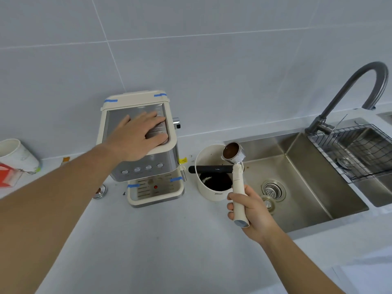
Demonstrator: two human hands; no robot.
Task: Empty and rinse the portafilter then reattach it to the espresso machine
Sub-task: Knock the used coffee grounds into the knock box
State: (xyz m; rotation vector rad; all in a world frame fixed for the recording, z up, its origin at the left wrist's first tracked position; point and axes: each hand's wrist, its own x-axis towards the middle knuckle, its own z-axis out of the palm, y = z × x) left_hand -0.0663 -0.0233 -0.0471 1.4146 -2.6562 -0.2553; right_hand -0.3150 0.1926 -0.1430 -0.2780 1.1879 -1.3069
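My right hand [251, 211] grips the cream handle of the portafilter [237, 181]. Its metal basket [232, 151] is tilted toward me, with dark coffee grounds inside, and it hangs over the far rim of the cream knock box [212, 194]. A black bar crosses the knock box, which has dark grounds at its bottom. My left hand [141, 134] lies flat, fingers spread, on the top of the cream and steel espresso machine [144, 166].
A steel sink [297, 177] with a drain strainer lies right of the knock box, under a curved grey faucet [360, 85]. A wire rack [356, 151] sits across the sink's right part. A white cup [14, 153] stands far left. A small metal tamper [99, 190] rests beside the machine.
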